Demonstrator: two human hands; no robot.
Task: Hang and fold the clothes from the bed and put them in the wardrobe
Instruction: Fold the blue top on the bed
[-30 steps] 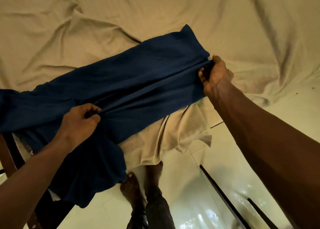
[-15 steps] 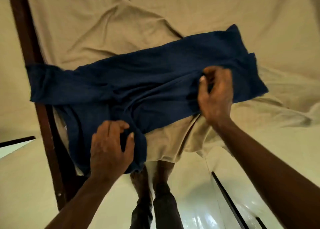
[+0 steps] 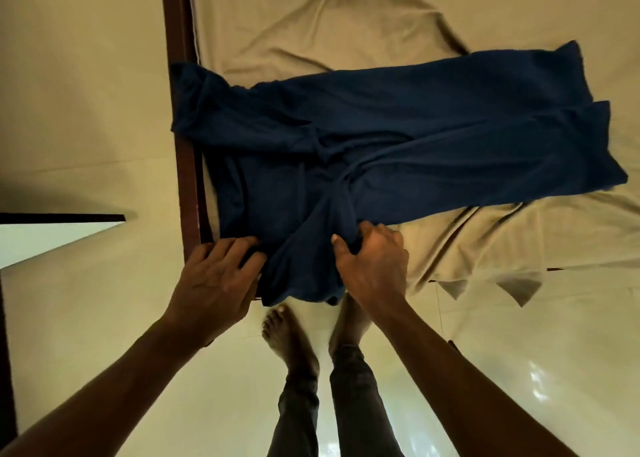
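Head view: one dark blue cloth garment [image 3: 415, 127] lies spread across the crumpled beige bedsheet [image 3: 311, 24], its near end hanging over the bed's edge and one corner draped over the dark brown wooden bed rail [image 3: 180, 58]. Two hands are on it: the left hand [image 3: 214, 280] rests on the near edge, fingers spread, while the right hand [image 3: 372, 266] pinches a bunched fold. Two bare feet [image 3: 287, 335] stand on the glossy pale floor [image 3: 519, 352].
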